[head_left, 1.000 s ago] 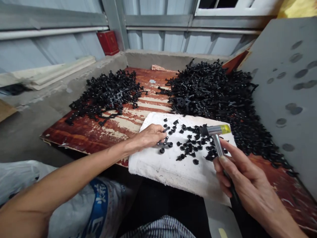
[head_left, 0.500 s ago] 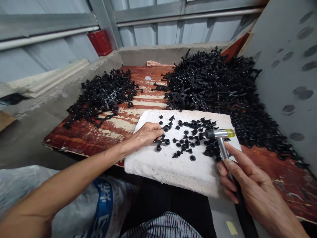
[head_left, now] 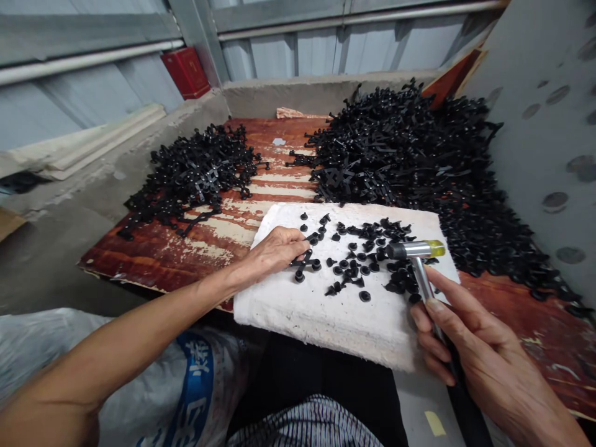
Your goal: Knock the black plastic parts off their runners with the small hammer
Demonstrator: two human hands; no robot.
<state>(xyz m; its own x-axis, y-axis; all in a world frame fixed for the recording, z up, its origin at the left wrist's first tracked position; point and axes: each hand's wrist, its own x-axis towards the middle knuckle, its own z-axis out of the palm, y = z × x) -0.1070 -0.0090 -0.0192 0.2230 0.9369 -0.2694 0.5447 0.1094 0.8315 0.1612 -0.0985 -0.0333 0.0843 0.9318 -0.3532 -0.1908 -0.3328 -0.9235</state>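
My left hand [head_left: 274, 253] rests on a white padded cloth [head_left: 298, 313], its fingertips on a small black plastic runner [head_left: 305, 264] with round-headed studs attached. Many loose black mushroom-shaped plastic studs [head_left: 354, 273] lie scattered across the cloth between my hands. My right hand [head_left: 479, 354] grips the dark handle of a small hammer [head_left: 421, 264]. Its steel head, with a yellow tip, hangs just over the studs at the cloth's right side.
A worn red-painted wooden board [head_left: 162, 267] carries two large heaps of black plastic runners [head_left: 400, 155]. A grey panel with round marks stands at the right. Concrete ledges, a corrugated metal wall and a red box lie behind. A woven sack lies under my left arm.
The view has tilted downward, so the scene sits higher in the frame. The hammer head has swung right and levelled over the studs. My left hand stays on the runner.
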